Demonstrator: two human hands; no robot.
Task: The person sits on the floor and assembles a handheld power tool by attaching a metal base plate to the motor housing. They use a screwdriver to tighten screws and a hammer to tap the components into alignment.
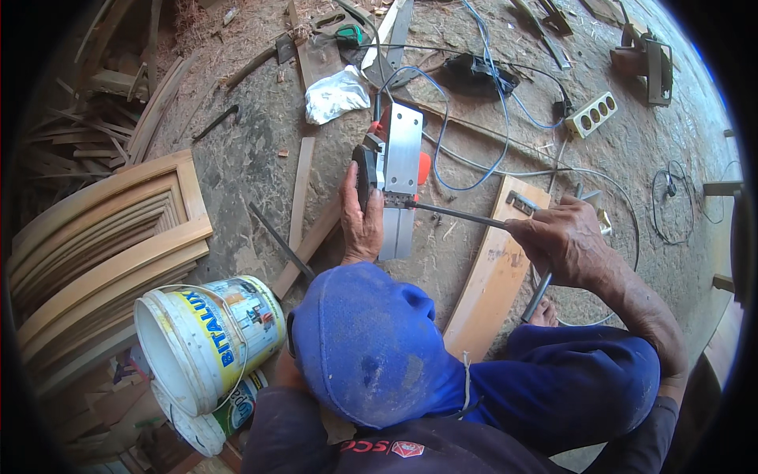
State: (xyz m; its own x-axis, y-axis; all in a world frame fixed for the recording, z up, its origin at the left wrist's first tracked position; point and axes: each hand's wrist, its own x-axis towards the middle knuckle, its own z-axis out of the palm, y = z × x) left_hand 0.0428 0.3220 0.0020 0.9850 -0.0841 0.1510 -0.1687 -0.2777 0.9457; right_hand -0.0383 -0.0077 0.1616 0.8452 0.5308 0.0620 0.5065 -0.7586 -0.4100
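Note:
An electric hand planer lies with its flat metal sole facing up, its cutter drum showing across the middle. My left hand is closed around its left side, the thumb near the drum. My right hand grips the crossbar of a T-handle wrench. The wrench's shaft runs left, and its tip meets the planer at the drum; the exact contact is too small to make out. Under my right arm lies a wooden plank with a small dark metal piece near its far end. A blue cap hides my left forearm.
Stacked wooden frames and a white paint bucket stand at left. A power strip and tangled cables lie far right. A plastic bag, wood strips and a metal rod lie around the planer.

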